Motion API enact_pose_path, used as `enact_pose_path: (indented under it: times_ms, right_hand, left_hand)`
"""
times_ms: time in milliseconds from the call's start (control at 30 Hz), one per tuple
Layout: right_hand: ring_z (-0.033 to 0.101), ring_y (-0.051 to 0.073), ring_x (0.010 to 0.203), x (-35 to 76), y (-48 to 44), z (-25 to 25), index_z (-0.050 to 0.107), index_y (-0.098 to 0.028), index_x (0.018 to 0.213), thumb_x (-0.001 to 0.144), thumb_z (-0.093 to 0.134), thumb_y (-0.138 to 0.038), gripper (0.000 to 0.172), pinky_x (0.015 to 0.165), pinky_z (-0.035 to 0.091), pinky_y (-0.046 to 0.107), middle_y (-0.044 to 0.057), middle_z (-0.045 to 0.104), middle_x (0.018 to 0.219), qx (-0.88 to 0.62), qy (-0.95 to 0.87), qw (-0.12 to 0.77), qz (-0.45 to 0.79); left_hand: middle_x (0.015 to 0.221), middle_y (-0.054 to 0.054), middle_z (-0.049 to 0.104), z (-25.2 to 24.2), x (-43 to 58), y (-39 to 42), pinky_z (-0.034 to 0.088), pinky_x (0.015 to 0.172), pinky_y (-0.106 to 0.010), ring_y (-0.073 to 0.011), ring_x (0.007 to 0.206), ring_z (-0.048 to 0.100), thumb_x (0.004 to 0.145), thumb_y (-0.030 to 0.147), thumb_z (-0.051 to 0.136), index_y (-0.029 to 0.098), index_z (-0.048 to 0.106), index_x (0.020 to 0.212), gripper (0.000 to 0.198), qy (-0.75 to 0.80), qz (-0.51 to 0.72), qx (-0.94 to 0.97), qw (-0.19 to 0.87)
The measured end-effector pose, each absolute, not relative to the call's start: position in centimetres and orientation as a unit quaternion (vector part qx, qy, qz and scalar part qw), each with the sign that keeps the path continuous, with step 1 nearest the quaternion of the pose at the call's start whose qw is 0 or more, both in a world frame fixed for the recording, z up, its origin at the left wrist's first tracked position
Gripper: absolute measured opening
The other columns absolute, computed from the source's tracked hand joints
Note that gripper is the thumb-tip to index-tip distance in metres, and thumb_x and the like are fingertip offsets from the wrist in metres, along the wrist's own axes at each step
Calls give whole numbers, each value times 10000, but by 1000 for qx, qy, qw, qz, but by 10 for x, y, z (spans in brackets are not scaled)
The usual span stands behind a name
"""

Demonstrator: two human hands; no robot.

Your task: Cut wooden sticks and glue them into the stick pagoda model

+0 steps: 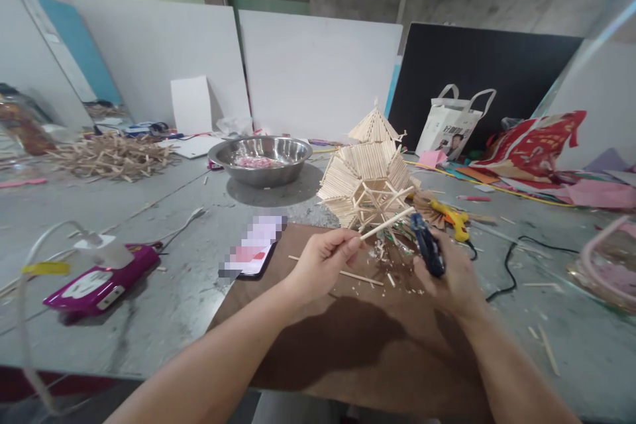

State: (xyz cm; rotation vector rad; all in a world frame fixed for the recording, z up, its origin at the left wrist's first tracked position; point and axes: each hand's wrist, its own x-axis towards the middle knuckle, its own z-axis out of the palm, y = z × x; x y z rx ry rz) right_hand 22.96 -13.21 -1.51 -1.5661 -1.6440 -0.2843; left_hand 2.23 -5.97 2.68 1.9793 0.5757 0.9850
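Between the thumb and fingers of my left hand [328, 258] is a thin wooden stick [387, 224], tilted up to the right. My right hand [454, 275] is closed around a dark blue hand tool [427, 245], perhaps pliers or cutters. The tool's upper end is close to the stick's far tip; whether they touch I cannot tell. Just beyond stands a model built of many pale sticks [370, 179], with a star-shaped opening facing me. Loose stick pieces [362, 277] and small chips lie on the brown board [318, 351] under my hands.
Left of the board lies a phone [258, 245], with a purple power strip [104, 278] farther left. A steel basin [263, 169] stands behind. A yellow glue gun [453, 218] with a black cord lies right of the model. Farther back are a white bag [450, 126] and a stick pile [114, 154].
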Motion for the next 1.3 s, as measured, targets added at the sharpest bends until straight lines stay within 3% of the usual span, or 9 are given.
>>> enact_pose_path:
  times_ms: [167,433,600,1033,1300]
  right_hand:
    - [518,242,874,221,-131,-18,382,-178,1059,652,506,-247,431,738,414,373,105,536,966,-637,-691,327,-99]
    - [543,239,818,207,-135,-17,443,-166,1008,640,498,-273,387,693,418,351,104,575,888,-643,-703,295,-74]
    - [545,233,822,203,-136,-17,461,-169,972,651,486,-300,347,702,418,345,100,577,885,-641,-709,285,-72]
    - [549,221,774,199,-134,-13,478,-179,958,635,507,-282,340,633,409,314,79,592,838,-654,-700,281,-56]
    - [543,238,858,198,-134,-11,488,-169,982,629,506,-275,369,715,413,338,91,598,943,-673,-688,271,-20]
  left_hand:
    - [507,35,440,23,25,-62,316,502,-188,-63,496,391,797,283,403,131,541,671,240,223,360,808,410]
    - [538,23,440,13,33,-65,324,506,-172,-62,520,398,807,293,380,123,497,595,296,193,314,832,415]
    - [567,10,465,5,35,-63,342,524,-188,-78,539,413,816,332,353,119,543,727,299,196,291,835,424]
    - [513,32,444,0,38,-61,324,495,-175,-60,496,390,794,254,361,133,453,557,282,221,310,836,396]
    - [515,26,465,1,38,-61,324,482,-168,-59,485,401,794,253,358,131,470,557,289,236,298,845,376]
